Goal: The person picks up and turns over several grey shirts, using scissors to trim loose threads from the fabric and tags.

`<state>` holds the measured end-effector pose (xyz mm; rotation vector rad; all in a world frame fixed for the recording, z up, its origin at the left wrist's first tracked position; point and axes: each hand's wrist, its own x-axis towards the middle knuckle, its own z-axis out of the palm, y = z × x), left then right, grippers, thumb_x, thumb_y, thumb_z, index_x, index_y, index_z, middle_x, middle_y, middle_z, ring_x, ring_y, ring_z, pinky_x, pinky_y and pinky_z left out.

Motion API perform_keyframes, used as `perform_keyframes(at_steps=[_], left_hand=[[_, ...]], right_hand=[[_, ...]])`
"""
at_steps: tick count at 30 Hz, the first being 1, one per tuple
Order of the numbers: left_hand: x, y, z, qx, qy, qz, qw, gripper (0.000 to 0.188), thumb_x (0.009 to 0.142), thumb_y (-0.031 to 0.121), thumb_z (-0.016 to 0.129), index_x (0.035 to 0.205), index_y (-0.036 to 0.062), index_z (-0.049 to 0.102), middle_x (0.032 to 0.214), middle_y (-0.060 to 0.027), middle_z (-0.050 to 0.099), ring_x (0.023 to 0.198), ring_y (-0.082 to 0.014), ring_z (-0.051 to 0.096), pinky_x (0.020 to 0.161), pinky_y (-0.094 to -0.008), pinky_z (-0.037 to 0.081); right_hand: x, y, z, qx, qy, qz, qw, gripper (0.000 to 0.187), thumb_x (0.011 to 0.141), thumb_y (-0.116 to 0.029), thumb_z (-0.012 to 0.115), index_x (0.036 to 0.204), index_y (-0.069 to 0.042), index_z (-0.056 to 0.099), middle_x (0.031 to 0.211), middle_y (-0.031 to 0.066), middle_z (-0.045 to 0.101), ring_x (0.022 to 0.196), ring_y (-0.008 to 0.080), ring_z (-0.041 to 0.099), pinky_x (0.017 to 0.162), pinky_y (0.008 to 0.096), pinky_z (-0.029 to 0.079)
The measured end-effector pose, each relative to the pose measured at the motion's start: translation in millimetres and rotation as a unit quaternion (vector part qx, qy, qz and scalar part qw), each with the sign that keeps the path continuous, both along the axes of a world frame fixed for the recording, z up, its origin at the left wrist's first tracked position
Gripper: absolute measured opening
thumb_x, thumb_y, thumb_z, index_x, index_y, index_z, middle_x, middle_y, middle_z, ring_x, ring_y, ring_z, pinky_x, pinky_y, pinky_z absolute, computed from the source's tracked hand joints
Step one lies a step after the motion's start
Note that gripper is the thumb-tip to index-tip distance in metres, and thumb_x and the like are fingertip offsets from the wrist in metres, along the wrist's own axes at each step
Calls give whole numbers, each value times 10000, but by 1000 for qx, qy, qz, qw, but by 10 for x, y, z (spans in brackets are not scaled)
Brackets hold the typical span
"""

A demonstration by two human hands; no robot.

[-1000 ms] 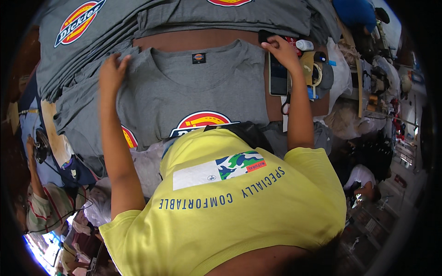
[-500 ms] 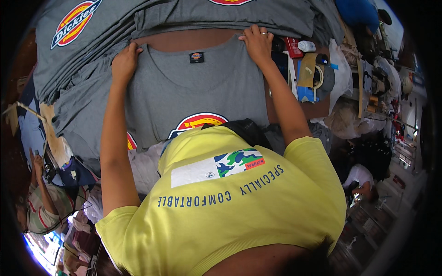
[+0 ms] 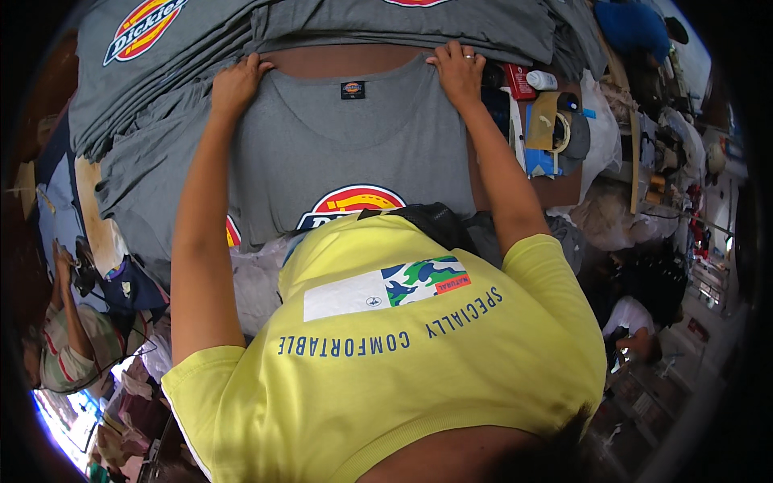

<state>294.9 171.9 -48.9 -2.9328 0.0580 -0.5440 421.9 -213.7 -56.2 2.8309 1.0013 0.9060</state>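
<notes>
A grey T-shirt (image 3: 346, 153) lies spread in front of me, its neckline away from me and its lower part running down against my body. A small dark label sits inside the neck, and part of a red, yellow and blue print shows near my waist. My left hand (image 3: 237, 87) is closed on the shirt's left shoulder corner. At the opposite shoulder, my right hand (image 3: 459, 75), with a ring on one finger, pinches the cloth. Both arms are stretched forward, with the neckline lying between the hands.
Grey shirts with the same print are piled (image 3: 185, 48) beyond and left of the brown tabletop (image 3: 338, 61). Beside my right hand stand a red box (image 3: 519, 81), a white bottle (image 3: 541, 80) and a tape roll (image 3: 561, 131). Other people (image 3: 80, 346) are at far left and right.
My left hand has moved slightly farther away and inward, taking its shoulder corner along. My right hand keeps its grip. The whole view has shifted a little.
</notes>
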Motion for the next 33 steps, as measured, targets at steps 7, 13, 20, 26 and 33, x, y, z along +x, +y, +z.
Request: perform_keyframes(at_steps=[7, 13, 20, 26, 33], left_hand=[[-41, -76, 70, 5, -22, 17, 1000, 299, 850, 394, 457, 887, 106, 527, 795, -55, 588, 746, -248, 578, 631, -377, 429], [-201, -719, 207, -182, -60, -107, 976, 136, 769, 97, 553, 893, 42, 564, 848, -113, 534, 809, -291, 533, 685, -387, 425], [-106, -1367, -8, -249, -16, -31, 968, 196, 800, 277, 568, 912, 118, 593, 960, -60, 532, 965, -255, 479, 776, -427, 378], [-9, -1367, 1, -215, 47, -29, 975, 239, 766, 328, 589, 910, 137, 572, 956, -36, 526, 943, -247, 475, 753, -442, 358], [10, -1465, -22, -264, 70, -65, 960, 201, 754, 275, 613, 846, 100, 577, 897, -55, 556, 903, -252, 510, 754, -422, 367]], right_hand=[[-33, 63, 135, 19, -3, 12, 1000, 212, 775, -337, 573, 832, -132, 588, 855, 14, 516, 834, 203, 482, 707, 384, 322], [-648, 613, 276, 119, 127, 183, 968, 212, 718, -275, 646, 817, -100, 580, 837, 49, 529, 805, 211, 527, 664, 336, 410], [-1073, 964, -26, 404, 359, 32, 841, 207, 736, -168, 675, 848, -34, 564, 719, 65, 551, 625, 183, 565, 548, 305, 459], [-1127, 836, 79, 508, 645, -13, 571, 239, 805, -83, 589, 1004, 36, 534, 747, 41, 580, 507, 75, 540, 422, 180, 432], [-1074, 748, 108, 496, 685, -9, 534, 233, 810, -69, 577, 1022, 19, 539, 785, 41, 586, 535, 73, 558, 458, 171, 456]])
